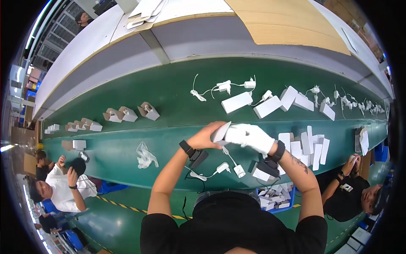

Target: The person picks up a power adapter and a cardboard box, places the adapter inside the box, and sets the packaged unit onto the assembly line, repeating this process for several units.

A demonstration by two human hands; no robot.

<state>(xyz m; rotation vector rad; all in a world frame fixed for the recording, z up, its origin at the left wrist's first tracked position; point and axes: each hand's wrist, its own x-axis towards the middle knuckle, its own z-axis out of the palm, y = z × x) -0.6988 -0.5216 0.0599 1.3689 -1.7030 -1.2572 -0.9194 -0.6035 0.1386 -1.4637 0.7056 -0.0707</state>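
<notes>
My left hand (204, 136) is closed round a small white box (220, 133) above the green belt. Against the box's right side is my right hand (250, 137) in a white glove, its fingers bent; whatever they grip is hidden. A white cable (225, 150) hangs below the hands and runs down to a white plug adapter (239, 170). Beside that lies another white adapter (222, 167) with its bundled cable. To the right of my gloved hand, several flat white boxes (305, 145) are piled on the belt.
White boxes and adapters (237, 102) lie along the far belt. Opened boxes (148, 111) stand at far left, near a clear plastic bag (146, 155). A blue bin (277, 197) of white boxes is below the edge. Co-workers sit left (63, 186) and right (349, 190).
</notes>
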